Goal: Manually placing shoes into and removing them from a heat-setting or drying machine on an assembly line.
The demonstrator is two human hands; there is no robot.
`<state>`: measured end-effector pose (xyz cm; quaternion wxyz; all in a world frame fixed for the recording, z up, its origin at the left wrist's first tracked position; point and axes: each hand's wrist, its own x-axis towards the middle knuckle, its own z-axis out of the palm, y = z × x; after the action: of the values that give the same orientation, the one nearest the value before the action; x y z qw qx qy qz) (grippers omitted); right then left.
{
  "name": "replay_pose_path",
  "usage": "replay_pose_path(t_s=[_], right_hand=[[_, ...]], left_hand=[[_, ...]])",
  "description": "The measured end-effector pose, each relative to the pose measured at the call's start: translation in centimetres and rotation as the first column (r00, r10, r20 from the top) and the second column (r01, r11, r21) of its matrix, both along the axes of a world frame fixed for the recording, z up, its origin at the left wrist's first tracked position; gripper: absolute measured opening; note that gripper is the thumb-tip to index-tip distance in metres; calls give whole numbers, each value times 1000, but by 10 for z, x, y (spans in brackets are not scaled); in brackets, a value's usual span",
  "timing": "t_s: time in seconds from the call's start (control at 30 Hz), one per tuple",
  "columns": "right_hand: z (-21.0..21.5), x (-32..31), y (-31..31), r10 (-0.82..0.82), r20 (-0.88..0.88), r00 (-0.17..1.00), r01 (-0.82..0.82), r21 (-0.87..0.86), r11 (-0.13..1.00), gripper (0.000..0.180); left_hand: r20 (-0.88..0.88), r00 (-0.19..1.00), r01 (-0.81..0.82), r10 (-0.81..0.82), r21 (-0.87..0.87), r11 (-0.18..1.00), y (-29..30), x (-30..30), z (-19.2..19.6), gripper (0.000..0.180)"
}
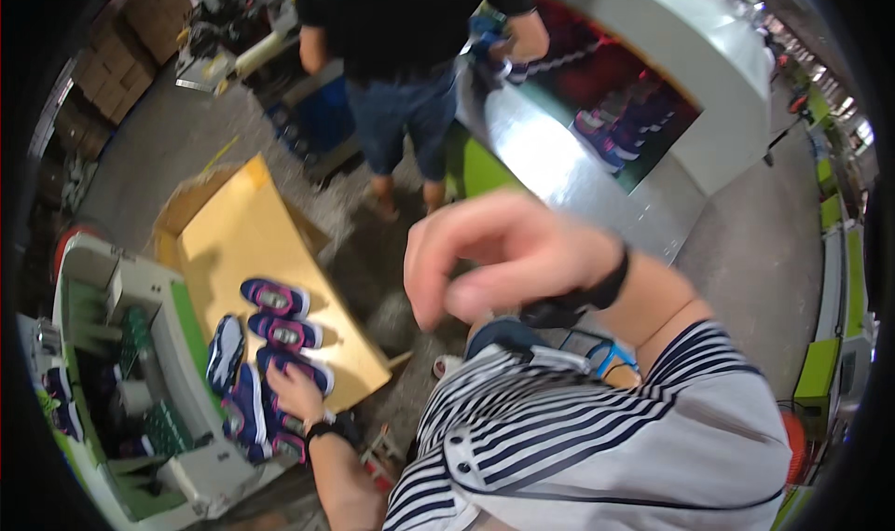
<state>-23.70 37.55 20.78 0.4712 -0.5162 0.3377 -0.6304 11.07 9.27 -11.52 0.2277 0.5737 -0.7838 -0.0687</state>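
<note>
On the tan board (pixel 345 358) at the left lie several navy sneakers with pink trim and white soles, among them a far sneaker (pixel 275 296) and a middle sneaker (pixel 285 331). My left hand (pixel 296 396) has its fingers closed over the opening of a nearer sneaker (pixel 322 374); its thumb is partly hidden. Left of it, a sneaker on its side shows a patterned white and navy sole (pixel 225 352). My right hand (pixel 508 251) hangs in mid-air before my chest, slightly blurred, its fingers loosely curled with a gap to the thumb and nothing between them.
A pale machine with a green-lined cavity (pixel 154 396) borders the board's left side. Ahead, a person in a dark shirt (pixel 396 27) stands at a shiny metal surface (pixel 531 135). Beyond that, sneakers (pixel 601 139) sit under a white housing (pixel 736 93). Stacked cartons (pixel 121 69) are far left.
</note>
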Motion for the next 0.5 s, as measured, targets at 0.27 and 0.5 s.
replay_pose_path(t_s=[0.27, 0.5], right_hand=[[35, 32, -13, 269, 210, 940, -137, -488, 862, 13], [41, 23, -7, 185, 156, 970, -83, -504, 860, 9]], left_hand=[[70, 993, -100, 92, 123, 987, 8, -22, 6, 48], [69, 991, -126, 117, 136, 983, 16, -14, 22, 47]])
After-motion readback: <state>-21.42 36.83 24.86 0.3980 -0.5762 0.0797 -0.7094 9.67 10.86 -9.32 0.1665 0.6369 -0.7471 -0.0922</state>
